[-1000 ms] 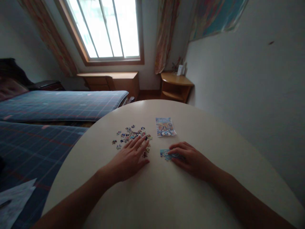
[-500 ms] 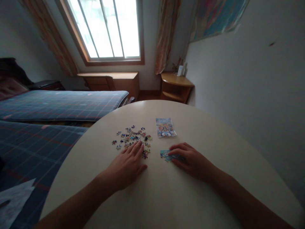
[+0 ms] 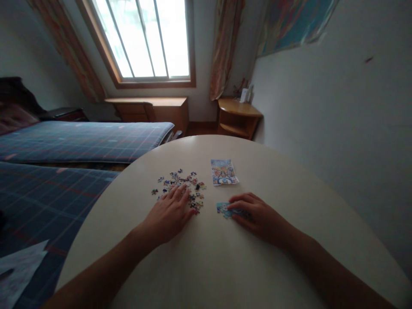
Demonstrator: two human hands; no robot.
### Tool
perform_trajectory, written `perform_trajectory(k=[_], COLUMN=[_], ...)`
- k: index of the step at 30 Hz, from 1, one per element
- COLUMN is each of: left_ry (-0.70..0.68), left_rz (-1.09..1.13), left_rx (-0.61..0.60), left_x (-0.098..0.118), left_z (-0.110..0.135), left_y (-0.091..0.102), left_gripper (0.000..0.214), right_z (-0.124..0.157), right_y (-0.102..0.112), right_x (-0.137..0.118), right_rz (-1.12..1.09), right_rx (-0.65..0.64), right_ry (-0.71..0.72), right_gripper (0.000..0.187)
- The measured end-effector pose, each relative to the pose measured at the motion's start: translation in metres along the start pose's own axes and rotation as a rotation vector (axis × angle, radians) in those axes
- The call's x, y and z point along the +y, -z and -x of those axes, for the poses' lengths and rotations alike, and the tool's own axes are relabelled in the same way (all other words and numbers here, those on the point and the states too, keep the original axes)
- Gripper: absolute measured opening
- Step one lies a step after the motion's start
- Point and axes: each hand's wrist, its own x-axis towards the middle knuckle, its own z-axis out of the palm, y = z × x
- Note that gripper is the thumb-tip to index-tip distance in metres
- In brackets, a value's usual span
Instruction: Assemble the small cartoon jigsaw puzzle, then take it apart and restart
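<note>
My left hand [image 3: 169, 212] lies flat and open on the round cream table [image 3: 225, 266], its fingertips resting on the near side of a scatter of loose puzzle pieces [image 3: 182, 184]. My right hand [image 3: 255, 214] rests palm down with its fingers stretched over a small joined patch of blue puzzle [image 3: 223, 209], pressing it to the table. A small printed picture card [image 3: 224, 171] lies just beyond, between the loose pieces and my right hand.
Two beds with blue plaid covers [image 3: 64, 146] stand to the left of the table. A wooden desk [image 3: 151, 107] sits under the window and a corner shelf [image 3: 236, 113] by the right wall. White paper [image 3: 19, 266] lies on the near bed.
My left hand has slid left and slightly back across the loose pieces, from their right edge to their middle. My right hand stays on the joined patch.
</note>
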Motion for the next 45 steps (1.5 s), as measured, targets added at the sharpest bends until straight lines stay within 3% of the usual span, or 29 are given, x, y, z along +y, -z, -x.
perform_trajectory(k=[8,13,19,25,32,40,45], left_ry=[-0.002,0.023,0.155,0.033,0.144,-0.007,-0.117], left_rz=[0.009,-0.018,-0.079,-0.056,-0.029,0.019,0.043], left_rx=[-0.007,0.032,0.087,0.153,0.204,0.248,0.211], left_x=[-0.002,-0.019,-0.03,-0.034,-0.042,-0.031,-0.025], left_z=[-0.002,-0.014,-0.022,-0.03,-0.038,-0.041,-0.039], left_y=[-0.003,-0.013,-0.018,-0.022,-0.028,-0.027,-0.027], left_gripper=[0.067,0.07,0.068,0.06,0.056,0.056,0.054], right_z=[-0.001,-0.001,0.0,0.001,-0.001,0.0,-0.001], right_y=[0.001,0.001,-0.002,0.0,0.0,0.001,0.0], right_x=[-0.003,-0.002,0.002,0.0,0.0,-0.001,-0.001], right_rz=[0.009,0.011,0.002,-0.004,0.0,0.006,0.007], right_rx=[-0.002,-0.012,-0.019,-0.017,-0.028,-0.021,-0.018], right_ry=[-0.003,-0.009,-0.01,-0.012,-0.011,-0.02,-0.024], right_gripper=[0.016,0.017,0.017,0.017,0.017,0.017,0.017])
